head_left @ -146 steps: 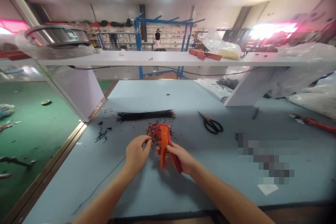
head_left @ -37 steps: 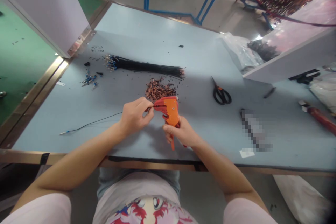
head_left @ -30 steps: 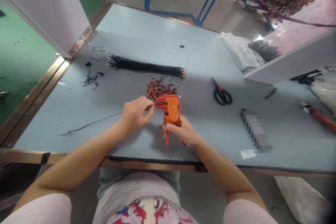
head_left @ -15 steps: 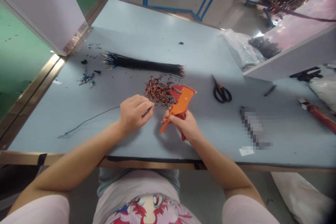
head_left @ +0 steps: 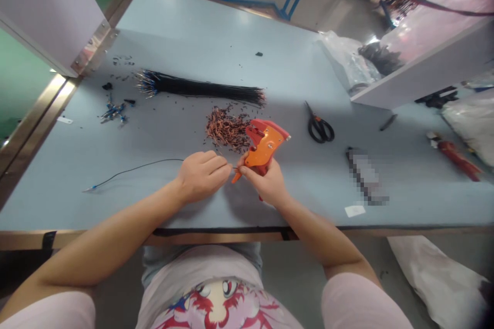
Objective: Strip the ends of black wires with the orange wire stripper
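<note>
orange-and-red wire stripper [head_left: 267, 145] tilts clasped in the right hand [head_left: 266, 181] near the middle of the work surface's [head_left: 158, 136] front edge, while the left hand [head_left: 204, 175] pinches a thin blue-collared black wire [head_left: 135, 167] curving toward the front left corner, its end, a second ago in the stripper's mouth, now by the right fingertips.
</note>
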A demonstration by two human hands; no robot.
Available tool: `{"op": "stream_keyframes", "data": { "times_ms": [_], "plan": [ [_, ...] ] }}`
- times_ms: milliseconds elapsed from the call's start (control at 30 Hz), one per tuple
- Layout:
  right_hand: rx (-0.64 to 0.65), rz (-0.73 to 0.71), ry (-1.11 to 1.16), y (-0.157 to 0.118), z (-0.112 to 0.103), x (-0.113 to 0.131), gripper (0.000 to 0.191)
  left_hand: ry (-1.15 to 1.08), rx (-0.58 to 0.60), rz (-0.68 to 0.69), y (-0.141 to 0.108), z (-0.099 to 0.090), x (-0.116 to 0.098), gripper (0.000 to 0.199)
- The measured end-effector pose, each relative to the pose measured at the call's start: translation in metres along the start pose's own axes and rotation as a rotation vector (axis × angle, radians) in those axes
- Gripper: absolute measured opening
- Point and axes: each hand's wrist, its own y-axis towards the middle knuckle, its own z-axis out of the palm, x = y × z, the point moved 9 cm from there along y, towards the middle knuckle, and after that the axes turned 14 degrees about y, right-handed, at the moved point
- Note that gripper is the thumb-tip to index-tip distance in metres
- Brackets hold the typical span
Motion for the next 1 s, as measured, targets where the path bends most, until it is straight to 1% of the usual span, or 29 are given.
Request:
{"op": "stream_keyframes", "data": {
  "times_ms": [233,300,333,400,500,567,667,767,867,1000],
  "plan": [
    [0.065,0.011,-0.051,0.000,0.002,-0.006,0.020,0.014,0.017,-0.001,0.001,0.000,-0.002,0.010],
    [0.073,0.015,-0.064,0.000,0.001,-0.008,0.018,0.022,0.019,-0.004,0.001,-0.002,0.002,0.010],
    [0.063,0.013,-0.068,0.000,0.000,-0.008,0.018,0.023,0.014,-0.027,0.002,-0.004,0.007,0.009],
    [0.029,0.003,-0.066,0.001,-0.004,-0.007,0.020,0.017,-0.016,-0.138,0.003,-0.009,0.026,0.007],
    [-0.014,0.012,-0.025,0.004,-0.009,-0.005,0.022,-0.013,-0.080,-0.359,0.001,-0.015,0.059,0.007],
    [-0.051,0.020,0.010,0.008,-0.014,-0.004,0.022,-0.042,-0.078,-0.421,-0.002,-0.012,0.067,0.008],
    [-0.184,-0.001,0.050,0.013,-0.030,-0.001,0.025,-0.074,-0.013,-0.378,-0.004,-0.001,0.060,0.008],
    [-0.288,-0.021,0.088,0.016,-0.046,-0.001,0.034,-0.074,0.014,-0.314,-0.005,0.004,0.048,0.007],
    [-0.297,-0.008,0.129,0.019,-0.050,-0.004,0.041,-0.073,0.026,-0.301,-0.006,0.004,0.044,0.007],
    [-0.249,0.061,0.171,0.018,-0.044,-0.012,0.038,-0.081,0.020,-0.330,-0.005,0.004,0.048,0.007]
  ]
}}
